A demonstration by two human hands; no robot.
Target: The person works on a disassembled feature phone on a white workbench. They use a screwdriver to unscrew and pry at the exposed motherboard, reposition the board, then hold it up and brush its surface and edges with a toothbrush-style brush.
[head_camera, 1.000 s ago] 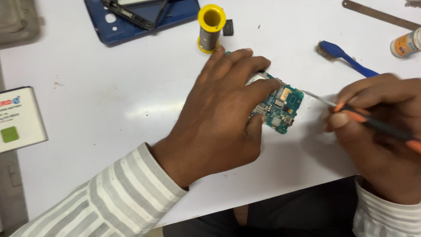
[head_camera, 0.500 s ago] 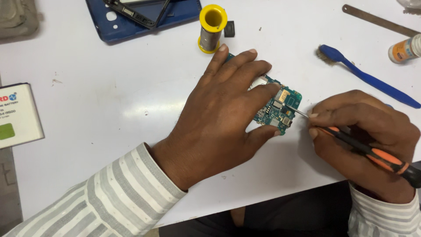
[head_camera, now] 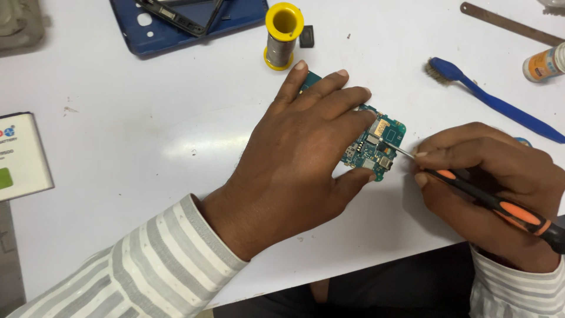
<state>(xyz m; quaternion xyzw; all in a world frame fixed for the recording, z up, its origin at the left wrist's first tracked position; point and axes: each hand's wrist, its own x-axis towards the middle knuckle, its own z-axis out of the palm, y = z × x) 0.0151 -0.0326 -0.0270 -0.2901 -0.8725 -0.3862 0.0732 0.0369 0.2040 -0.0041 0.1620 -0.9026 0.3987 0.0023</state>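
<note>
Screwdriver [head_camera: 488, 200] tip apparently now farther onto circuit board [head_camera: 379, 144].

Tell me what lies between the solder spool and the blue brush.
In the head view, only bare white table separates the solder spool from the blue brush.

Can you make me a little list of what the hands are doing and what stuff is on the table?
left hand: lies flat on the green circuit board, pinning it down
right hand: grips a black and orange screwdriver, tip on the board
table: white
nearby: yellow solder spool, blue brush, blue phone case, white battery
</note>
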